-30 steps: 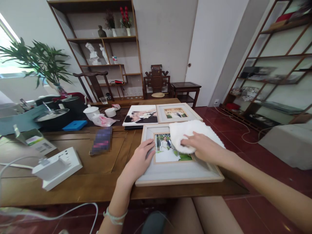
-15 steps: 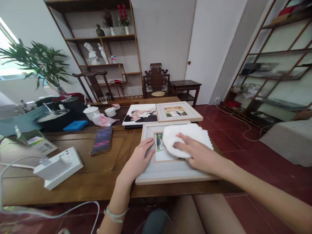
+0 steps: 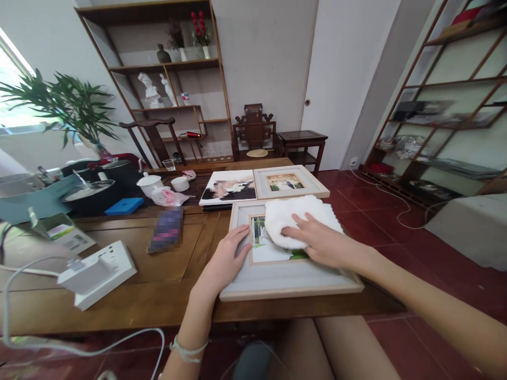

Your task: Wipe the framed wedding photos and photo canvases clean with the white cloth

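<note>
A picture frame (image 3: 273,282) with a pale wooden edge and a wide light mat lies flat near the front edge of the table. Its photo (image 3: 265,254) shows greenery and white, partly covered. My right hand (image 3: 317,240) presses a fluffy white cloth (image 3: 299,208) onto the upper right of the frame, with some fingers sunk into the cloth's folds. My left hand (image 3: 232,253) rests flat on the frame's left side, its thumb apart from its fingers. A green band circles the left wrist.
Behind the frame lie a second framed photo (image 3: 291,180) and a white-edged picture (image 3: 229,187). On the left are a white power strip (image 3: 105,274) with a cable, an opened small box (image 3: 65,235), a blue box (image 3: 124,206) and a white teapot (image 3: 149,184).
My right hand and the cloth have moved slightly up and away on the frame, baring more green at the photo's bottom and the frame's lower right corner. My left hand stays put.
</note>
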`<action>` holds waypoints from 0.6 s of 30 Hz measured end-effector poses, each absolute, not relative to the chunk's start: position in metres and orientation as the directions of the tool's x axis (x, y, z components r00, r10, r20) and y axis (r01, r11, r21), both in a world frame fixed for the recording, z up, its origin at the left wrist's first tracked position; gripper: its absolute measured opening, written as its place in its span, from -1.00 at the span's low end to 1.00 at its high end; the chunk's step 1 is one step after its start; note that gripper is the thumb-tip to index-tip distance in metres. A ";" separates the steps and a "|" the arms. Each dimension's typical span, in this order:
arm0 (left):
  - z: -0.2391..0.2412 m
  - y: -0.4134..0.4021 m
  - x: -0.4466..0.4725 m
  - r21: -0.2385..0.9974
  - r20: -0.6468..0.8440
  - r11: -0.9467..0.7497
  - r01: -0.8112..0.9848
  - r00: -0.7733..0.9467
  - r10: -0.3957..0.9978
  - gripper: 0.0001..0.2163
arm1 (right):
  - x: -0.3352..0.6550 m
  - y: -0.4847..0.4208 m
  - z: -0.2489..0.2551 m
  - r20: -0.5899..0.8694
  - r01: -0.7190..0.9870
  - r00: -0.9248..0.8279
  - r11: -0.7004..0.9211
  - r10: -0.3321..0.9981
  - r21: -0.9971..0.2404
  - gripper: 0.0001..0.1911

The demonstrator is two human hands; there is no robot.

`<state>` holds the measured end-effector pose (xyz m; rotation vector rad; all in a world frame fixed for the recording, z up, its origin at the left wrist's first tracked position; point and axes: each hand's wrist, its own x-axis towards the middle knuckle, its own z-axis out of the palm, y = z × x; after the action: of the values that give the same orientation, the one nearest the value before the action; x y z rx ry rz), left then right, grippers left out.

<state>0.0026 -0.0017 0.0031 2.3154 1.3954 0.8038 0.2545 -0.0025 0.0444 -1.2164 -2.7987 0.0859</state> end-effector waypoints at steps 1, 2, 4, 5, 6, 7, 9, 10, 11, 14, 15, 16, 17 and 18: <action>0.003 -0.002 0.003 0.532 0.302 -0.472 0.702 0.364 0.881 -0.63 | 0.255 -0.018 0.049 0.013 0.718 -0.687 0.682 0.726 -0.139 -0.20; 0.003 -0.002 0.004 0.531 0.305 -0.473 0.703 0.362 0.881 -0.63 | 0.255 -0.033 0.054 -0.048 0.711 -0.695 0.676 0.717 -0.195 -0.17; 0.003 -0.002 0.004 0.527 0.308 -0.472 0.707 0.358 0.881 -0.63 | 0.254 -0.061 0.064 -0.152 0.729 -0.677 0.626 0.720 -0.278 -0.17; 0.003 -0.002 0.004 0.524 0.307 -0.471 0.710 0.358 0.882 -0.63 | 0.253 -0.072 0.068 -0.182 0.732 -0.672 0.607 0.718 -0.310 -0.18; 0.003 -0.002 0.004 0.521 0.307 -0.472 0.711 0.359 0.881 -0.64 | 0.251 -0.080 0.071 -0.189 0.728 -0.674 0.598 0.714 -0.336 -0.20; 0.003 -0.002 0.004 0.519 0.308 -0.474 0.711 0.362 0.880 -0.64 | 0.250 -0.085 0.072 -0.178 0.715 -0.684 0.603 0.707 -0.354 -0.22; 0.003 -0.002 0.003 0.515 0.311 -0.483 0.708 0.371 0.875 -0.65 | 0.247 -0.085 0.070 -0.136 0.689 -0.706 0.630 0.695 -0.358 -0.25; 0.003 -0.002 0.003 0.515 0.313 -0.489 0.704 0.376 0.872 -0.66 | 0.247 -0.079 0.066 -0.119 0.691 -0.704 0.636 0.701 -0.342 -0.25; 0.003 -0.002 0.002 0.516 0.315 -0.492 0.701 0.379 0.870 -0.66 | 0.247 -0.071 0.062 -0.102 0.704 -0.691 0.636 0.715 -0.316 -0.24; 0.003 -0.001 0.002 0.523 0.310 -0.492 0.696 0.382 0.870 -0.66 | 0.254 -0.031 0.047 0.000 0.761 -0.630 0.617 0.777 -0.199 -0.26; 0.003 -0.001 0.002 0.527 0.306 -0.489 0.695 0.381 0.872 -0.65 | 0.258 -0.015 0.043 0.063 0.775 -0.611 0.612 0.789 -0.157 -0.28; 0.003 -0.001 0.002 0.531 0.302 -0.485 0.695 0.380 0.874 -0.65 | 0.261 0.000 0.039 0.106 0.784 -0.598 0.607 0.795 -0.131 -0.30; 0.004 -0.001 0.002 0.534 0.297 -0.481 0.695 0.379 0.876 -0.65 | 0.264 0.014 0.036 0.140 0.797 -0.576 0.591 0.805 -0.121 -0.30; 0.004 -0.002 0.002 0.537 0.291 -0.478 0.695 0.378 0.879 -0.65 | 0.266 0.027 0.034 0.163 0.806 -0.560 0.580 0.813 -0.122 -0.30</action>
<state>0.0019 -0.0015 0.0039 2.3177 1.3776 0.7900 0.2662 0.0272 0.0343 -1.3538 -2.6087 0.0492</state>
